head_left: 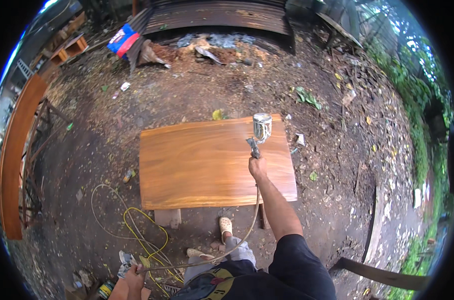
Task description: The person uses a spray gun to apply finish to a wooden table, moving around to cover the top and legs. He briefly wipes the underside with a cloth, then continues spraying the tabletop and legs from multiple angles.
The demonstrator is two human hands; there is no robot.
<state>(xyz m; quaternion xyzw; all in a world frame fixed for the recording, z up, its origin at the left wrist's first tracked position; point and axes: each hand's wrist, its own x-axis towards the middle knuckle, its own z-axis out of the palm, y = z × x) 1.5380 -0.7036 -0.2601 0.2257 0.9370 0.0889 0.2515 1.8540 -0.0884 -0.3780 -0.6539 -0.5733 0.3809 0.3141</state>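
My right hand (258, 168) is closed around the handle of a spray gun (253, 147), stretched out over the right part of a wooden slab (202, 167). A paint-smeared metal cup (262, 127) sits on the gun. The slab has a glossy brown top with wavy grain and stands at waist level before me. From the gun's handle a thin air hose (237, 245) curves down past my body to the lower left. There my left hand (135, 280) is closed on the hose, beside a crumpled whitish rag (126, 263); whether it grips the rag too is unclear.
A yellow hose (157, 252) and more pale hose lie looped on the ground at left. Another long brown board (19, 155) rests on a stand at far left. Corrugated metal sheeting (217, 17) stands at the back. A wooden strip (374, 225) lies at right.
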